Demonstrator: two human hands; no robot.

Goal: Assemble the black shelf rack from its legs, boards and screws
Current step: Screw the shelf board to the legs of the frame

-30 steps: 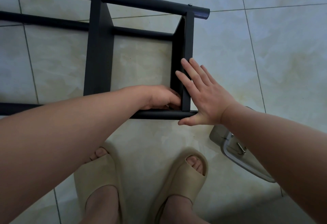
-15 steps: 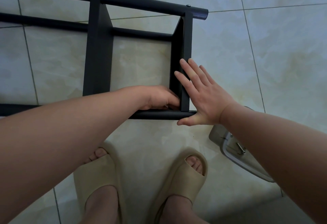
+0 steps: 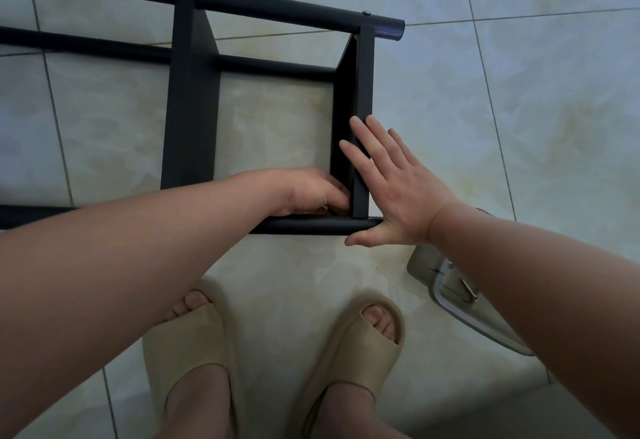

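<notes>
The black shelf rack [image 3: 190,109] lies on its side on the tiled floor [image 3: 519,109], long axis running left to right, the right hand [image 3: 398,189] pressed flat with straight fingers against its end board [image 3: 363,68], the left hand [image 3: 304,192] curled into the inner corner at the near leg [image 3: 311,225], whatever it pinches hidden.
</notes>
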